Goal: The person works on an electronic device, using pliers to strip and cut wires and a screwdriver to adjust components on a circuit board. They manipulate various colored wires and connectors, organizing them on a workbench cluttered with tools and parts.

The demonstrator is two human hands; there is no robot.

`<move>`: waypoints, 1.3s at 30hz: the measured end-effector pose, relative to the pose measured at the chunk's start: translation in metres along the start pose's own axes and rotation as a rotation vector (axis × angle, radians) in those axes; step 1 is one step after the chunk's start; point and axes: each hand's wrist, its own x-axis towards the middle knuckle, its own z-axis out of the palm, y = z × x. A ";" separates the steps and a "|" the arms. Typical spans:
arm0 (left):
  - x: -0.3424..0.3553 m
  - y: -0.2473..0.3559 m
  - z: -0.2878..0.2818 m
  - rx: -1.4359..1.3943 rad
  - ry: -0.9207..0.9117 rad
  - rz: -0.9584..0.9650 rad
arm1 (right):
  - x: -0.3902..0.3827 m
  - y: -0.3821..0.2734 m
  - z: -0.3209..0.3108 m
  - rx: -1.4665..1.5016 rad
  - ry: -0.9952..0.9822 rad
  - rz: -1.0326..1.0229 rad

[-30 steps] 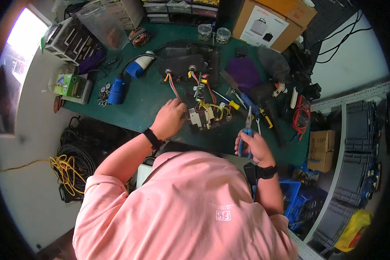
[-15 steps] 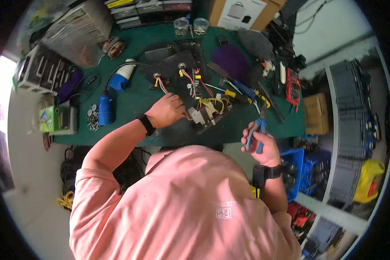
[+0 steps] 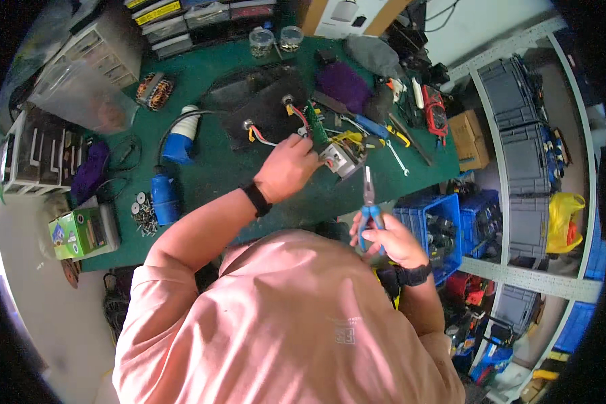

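My left hand (image 3: 289,163) is closed at a reddish wire beside a white-and-silver electrical component (image 3: 338,160), its fingertips partly hidden. My right hand (image 3: 390,239) grips long-nose pliers with blue handles (image 3: 369,209), jaws pointing up toward the component. A green circuit board (image 3: 313,120) with yellow and red wires lies between that component and a black plate (image 3: 239,111) that carries two round connectors. Tools, among them a blue-handled one (image 3: 374,127) and a spanner (image 3: 398,157), lie to the right of the wiring.
Blue plugs (image 3: 163,198), screws and washers (image 3: 143,213), drawer units (image 3: 37,151) and a green box (image 3: 71,232) occupy the bench's left. Small tubs (image 3: 262,42) and a cardboard box (image 3: 355,13) line the back. Blue crates (image 3: 438,266) and shelved grey crates (image 3: 526,158) stand to the right.
The view has swung, shifting the bench in the picture. My left hand has pulled the component slightly round, fingers still at the wire. The pliers now point straighter up, nearer the component.
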 end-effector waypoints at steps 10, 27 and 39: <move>0.000 -0.007 -0.016 0.042 -0.125 0.065 | 0.021 -0.015 0.032 -0.247 0.108 0.089; 0.025 0.013 -0.030 -0.355 -0.430 -0.576 | 0.043 -0.001 0.021 -0.313 0.115 0.230; 0.029 0.008 -0.026 -0.397 -0.427 -0.506 | 0.050 0.016 0.020 -0.307 0.172 0.107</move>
